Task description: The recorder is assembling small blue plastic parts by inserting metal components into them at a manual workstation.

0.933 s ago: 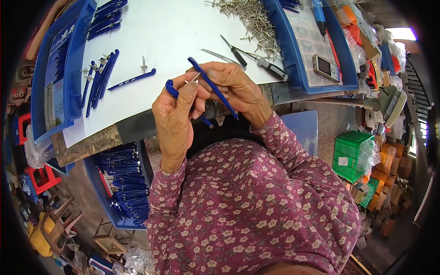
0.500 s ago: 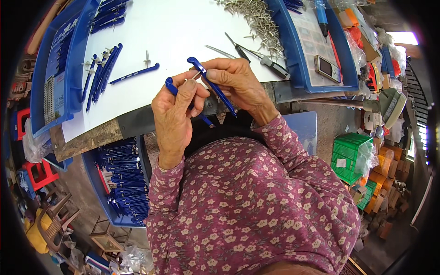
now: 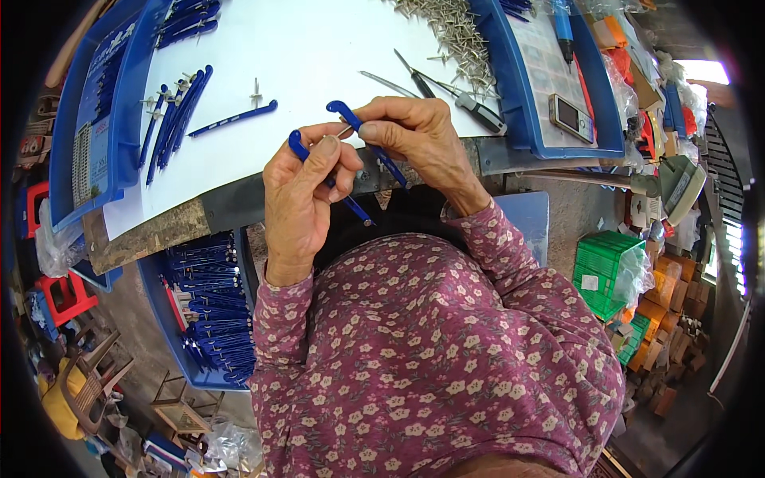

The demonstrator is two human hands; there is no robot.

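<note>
At the table's near edge my left hand (image 3: 296, 203) pinches a slim blue plastic strip with a curled end (image 3: 358, 210); its middle is hidden by the fingers. My right hand (image 3: 426, 147) grips a second blue strip (image 3: 389, 167) of the same kind, thumb pressed on it. Between the two strips shows a thin metal pin (image 3: 345, 131), at my fingertips. Whether it is seated in either strip I cannot tell. Left of my hands, a single blue strip (image 3: 235, 119) lies on the white sheet with a metal cross-shaped piece (image 3: 256, 95) beside it.
A bunch of blue strips (image 3: 179, 123) lies further left. Metal cross pieces (image 3: 458, 40) are heaped at the back right, near a screwdriver (image 3: 480, 113) and pointed tools. Blue trays (image 3: 127, 171) flank the sheet; the right one holds a phone (image 3: 570, 118). Below, a blue bin (image 3: 179, 350) holds many strips.
Both hands keep their grips, and the two strips stay close together. The right strip's lower end has shifted slightly up and left. The whole view has tilted a little.
</note>
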